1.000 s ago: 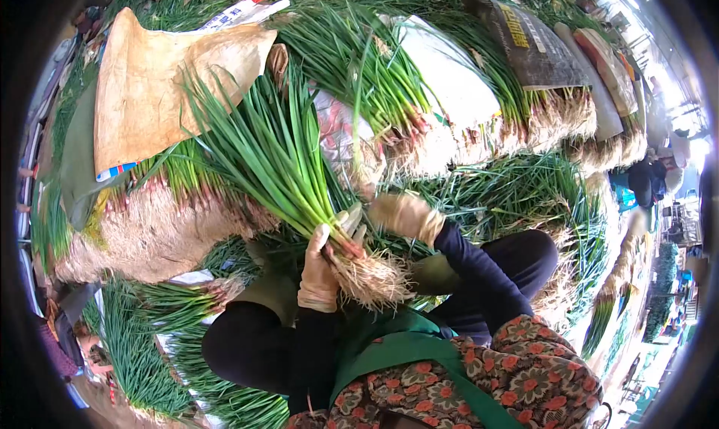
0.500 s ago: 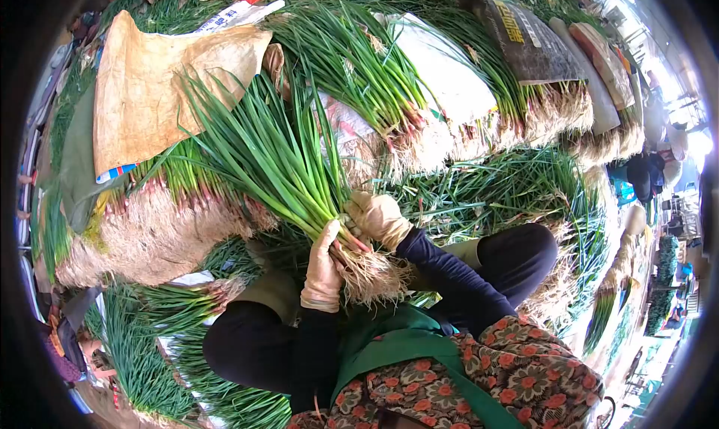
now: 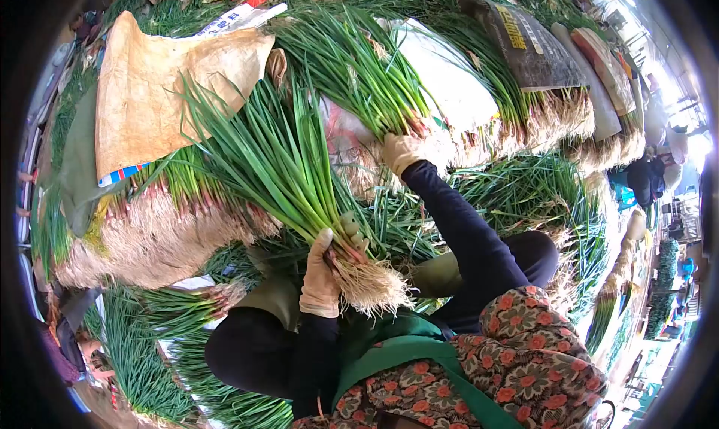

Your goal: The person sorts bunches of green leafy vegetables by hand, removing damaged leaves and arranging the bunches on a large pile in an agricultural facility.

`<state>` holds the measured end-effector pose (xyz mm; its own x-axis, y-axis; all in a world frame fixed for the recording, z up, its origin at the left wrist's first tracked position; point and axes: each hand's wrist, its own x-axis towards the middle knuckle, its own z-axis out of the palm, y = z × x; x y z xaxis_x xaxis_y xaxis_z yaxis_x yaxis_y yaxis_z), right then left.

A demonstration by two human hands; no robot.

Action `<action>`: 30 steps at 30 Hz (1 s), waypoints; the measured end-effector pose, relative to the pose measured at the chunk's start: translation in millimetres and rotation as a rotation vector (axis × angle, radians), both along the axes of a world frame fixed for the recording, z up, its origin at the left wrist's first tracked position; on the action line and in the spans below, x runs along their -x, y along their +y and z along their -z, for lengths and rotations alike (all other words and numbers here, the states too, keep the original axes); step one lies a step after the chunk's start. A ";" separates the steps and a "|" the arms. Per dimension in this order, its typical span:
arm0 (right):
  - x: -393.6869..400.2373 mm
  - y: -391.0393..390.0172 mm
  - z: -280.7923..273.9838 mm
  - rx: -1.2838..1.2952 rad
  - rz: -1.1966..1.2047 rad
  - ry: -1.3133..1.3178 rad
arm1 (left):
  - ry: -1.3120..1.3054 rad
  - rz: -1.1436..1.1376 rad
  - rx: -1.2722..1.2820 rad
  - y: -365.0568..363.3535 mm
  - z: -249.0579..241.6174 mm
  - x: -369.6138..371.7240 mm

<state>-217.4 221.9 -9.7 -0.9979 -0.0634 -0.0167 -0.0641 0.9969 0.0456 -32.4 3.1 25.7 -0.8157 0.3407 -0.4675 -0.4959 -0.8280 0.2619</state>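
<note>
My gloved left hand (image 3: 322, 275) is closed around a bunch of green onions (image 3: 296, 178) just above the roots. The long green leaves fan up and to the left, and the pale roots (image 3: 371, 283) hang over my lap. My gloved right hand (image 3: 404, 153) is stretched forward to another pile of green onions (image 3: 374, 84) lying on white sacking. Its fingers curl at the reddish stem bases there, partly hidden by the hand itself.
A brown paper sack (image 3: 168, 92) covers rooted onions (image 3: 165, 230) at the left. A dark printed sack (image 3: 524, 43) lies over more at the back right. Loose green leaves (image 3: 517, 189) lie beyond my right knee. More bunches (image 3: 142, 347) lie at the lower left.
My right hand has let go of the held bunch and moved forward and right to the pile on the white sacking. My left hand keeps its hold on the bunch.
</note>
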 end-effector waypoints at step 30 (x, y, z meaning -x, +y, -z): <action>-111.7 -29.3 59.5 0.601 -0.346 -0.049 | -0.010 -0.041 0.173 9.6 -22.4 -1.2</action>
